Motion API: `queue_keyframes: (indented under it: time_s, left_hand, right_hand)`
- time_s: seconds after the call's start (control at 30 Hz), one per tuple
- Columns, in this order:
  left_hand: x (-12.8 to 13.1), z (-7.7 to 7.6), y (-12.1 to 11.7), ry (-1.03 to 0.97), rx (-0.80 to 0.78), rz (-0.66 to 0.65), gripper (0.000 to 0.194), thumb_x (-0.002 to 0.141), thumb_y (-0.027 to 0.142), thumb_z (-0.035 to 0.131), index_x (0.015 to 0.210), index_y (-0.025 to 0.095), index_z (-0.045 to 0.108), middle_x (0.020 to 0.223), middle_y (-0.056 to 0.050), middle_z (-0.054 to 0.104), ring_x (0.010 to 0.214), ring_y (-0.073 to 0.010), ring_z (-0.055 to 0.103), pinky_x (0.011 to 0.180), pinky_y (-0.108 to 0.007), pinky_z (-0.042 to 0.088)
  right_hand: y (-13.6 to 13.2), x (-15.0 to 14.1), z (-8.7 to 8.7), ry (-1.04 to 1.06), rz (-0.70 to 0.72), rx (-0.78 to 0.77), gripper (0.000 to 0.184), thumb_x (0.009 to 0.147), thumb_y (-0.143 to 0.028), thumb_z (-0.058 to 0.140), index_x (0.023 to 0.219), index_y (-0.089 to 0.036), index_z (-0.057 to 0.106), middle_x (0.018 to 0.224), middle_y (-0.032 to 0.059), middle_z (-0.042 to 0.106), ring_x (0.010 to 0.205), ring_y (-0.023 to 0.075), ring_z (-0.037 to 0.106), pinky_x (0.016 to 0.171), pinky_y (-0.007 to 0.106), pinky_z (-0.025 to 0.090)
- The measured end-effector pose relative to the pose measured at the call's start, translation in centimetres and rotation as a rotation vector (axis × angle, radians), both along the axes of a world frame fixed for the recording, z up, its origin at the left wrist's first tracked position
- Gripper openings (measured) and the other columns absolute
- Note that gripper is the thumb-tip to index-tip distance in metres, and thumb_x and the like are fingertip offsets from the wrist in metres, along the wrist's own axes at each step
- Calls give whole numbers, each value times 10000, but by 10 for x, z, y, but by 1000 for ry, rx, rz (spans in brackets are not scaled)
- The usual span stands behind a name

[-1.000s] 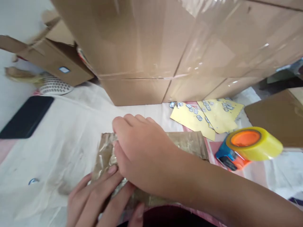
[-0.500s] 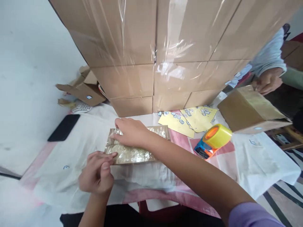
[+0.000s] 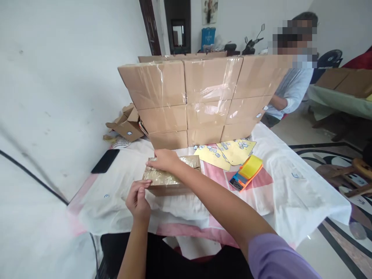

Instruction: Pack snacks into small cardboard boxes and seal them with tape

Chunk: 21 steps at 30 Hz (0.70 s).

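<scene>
A small cardboard box wrapped in shiny clear tape (image 3: 171, 180) lies on the white cloth of the table (image 3: 290, 201) in front of me. My right hand (image 3: 163, 159) rests flat on its top, near the far left corner. My left hand (image 3: 138, 201) sits at the box's near left corner, fingers pinched together against the tape edge there.
A wall of taped cardboard boxes (image 3: 203, 100) stands behind. Yellow sticker sheets (image 3: 225, 153) and an orange-blue tape dispenser with a yellow roll (image 3: 247, 173) lie to the right. A black phone (image 3: 105, 161) and an open carton (image 3: 126, 124) are at left. Another person (image 3: 290, 89) sits behind the boxes.
The view has pulled back and risen, showing the whole table and room. Both hands stay on the small box. The brown box and co-worker's hand seen at right are gone from the table.
</scene>
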<state>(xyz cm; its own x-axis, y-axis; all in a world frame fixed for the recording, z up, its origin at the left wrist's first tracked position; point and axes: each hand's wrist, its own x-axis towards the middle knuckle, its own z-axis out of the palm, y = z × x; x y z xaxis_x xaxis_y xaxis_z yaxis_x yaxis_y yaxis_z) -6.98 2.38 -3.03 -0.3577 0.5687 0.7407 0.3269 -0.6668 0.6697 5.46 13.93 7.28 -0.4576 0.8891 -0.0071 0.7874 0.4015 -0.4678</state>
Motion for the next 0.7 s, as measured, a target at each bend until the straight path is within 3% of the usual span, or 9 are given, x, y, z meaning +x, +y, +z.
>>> queue_keyframes:
  time_s: [0.13, 0.23, 0.3, 0.4, 0.53, 0.63, 0.7]
  left_hand:
    - [-3, 1, 2, -17, 5, -17, 210, 959, 224, 528, 808, 177, 666, 802, -36, 702, 805, -195, 662, 786, -375, 517]
    - [-4, 0, 5, -47, 18, -36, 212, 950, 215, 538, 788, 176, 669, 796, -36, 703, 794, -193, 654, 779, -367, 503]
    - [-5, -1, 9, -68, 16, -75, 210, 931, 228, 562, 760, 175, 671, 776, -38, 701, 769, -196, 651, 761, -366, 498]
    - [-7, 1, 16, -127, 8, -127, 201, 911, 239, 570, 740, 180, 657, 731, -24, 671, 728, -191, 637, 726, -356, 494]
    - [-10, 5, 19, -193, 2, -162, 181, 881, 254, 589, 723, 189, 646, 681, -8, 639, 748, -194, 641, 744, -351, 507]
    - [-10, 2, 20, -164, -4, -129, 178, 877, 284, 604, 726, 196, 642, 657, 3, 617, 778, -210, 664, 808, -385, 521]
    - [-7, -5, 21, -103, -17, 14, 154, 871, 310, 608, 763, 201, 622, 698, 7, 605, 845, -243, 687, 881, -447, 529]
  right_hand:
    - [-10, 28, 18, 15, -129, -59, 346, 933, -436, 542, 1073, -154, 688, 1167, 158, 721, 1115, 353, 651, 921, 476, 473]
    - [-48, 79, 17, 68, -171, -57, 411, 857, -500, 647, 1123, -189, 683, 1163, 115, 717, 1134, 336, 628, 997, 488, 448]
    - [-80, 113, 6, 138, -205, -32, 518, 834, -479, 683, 1270, -206, 619, 1265, 100, 664, 1218, 298, 579, 1043, 437, 444]
    - [-119, 144, -20, 489, -169, -58, 815, 773, -439, 769, 1480, -213, 432, 1531, 109, 437, 1431, 264, 405, 1191, 404, 339]
    - [-138, 157, -45, 553, -125, -235, 1255, 610, -532, 889, 1613, -288, 176, 1679, 100, 104, 1572, 321, 98, 1266, 479, 200]
    - [-138, 158, -50, 510, -78, -298, 1417, 463, -509, 949, 1618, -314, 152, 1668, 106, 95, 1563, 374, 90, 1253, 517, 230]
    - [-138, 156, -49, 534, -52, -283, 1374, 445, -454, 953, 1594, -339, 209, 1618, 94, 210, 1533, 359, 188, 1238, 497, 276]
